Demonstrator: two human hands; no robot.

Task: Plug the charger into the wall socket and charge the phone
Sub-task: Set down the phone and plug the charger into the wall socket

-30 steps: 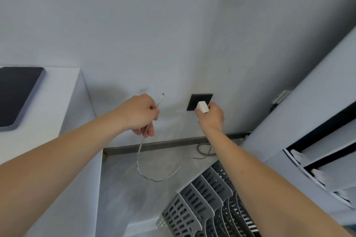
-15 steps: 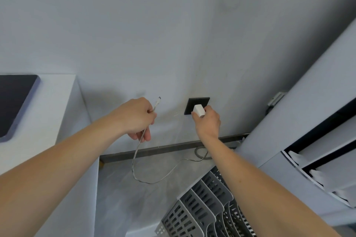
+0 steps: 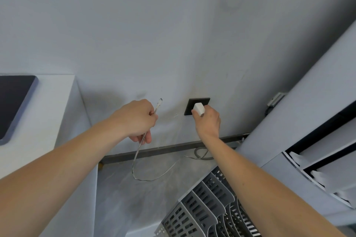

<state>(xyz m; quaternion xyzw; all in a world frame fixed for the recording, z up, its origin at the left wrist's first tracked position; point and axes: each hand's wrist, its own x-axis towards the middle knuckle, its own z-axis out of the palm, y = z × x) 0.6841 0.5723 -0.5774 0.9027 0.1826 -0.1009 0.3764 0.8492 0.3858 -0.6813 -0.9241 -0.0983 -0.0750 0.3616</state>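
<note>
A black wall socket (image 3: 200, 102) sits low on the grey wall. My right hand (image 3: 209, 121) grips the white charger (image 3: 198, 108) and holds it against the socket's face. My left hand (image 3: 137, 119) is closed on the white cable (image 3: 146, 171), whose connector end (image 3: 159, 103) sticks up above my fist. The cable hangs down in a loop over the floor and runs toward my right arm. A dark flat device, probably the phone (image 3: 13, 102), lies on the white table top at the far left, partly cut off by the frame edge.
The white table (image 3: 48, 121) stands at the left, against the wall. A grey slotted file rack (image 3: 202, 208) is below my right arm. A white cabinet (image 3: 317, 121) with dark shelves fills the right side. A grey cord (image 3: 200, 155) lies by the baseboard.
My right hand has stayed at the socket with the charger pressed to it. My left hand keeps its hold on the cable; only the camera view shifted a little.
</note>
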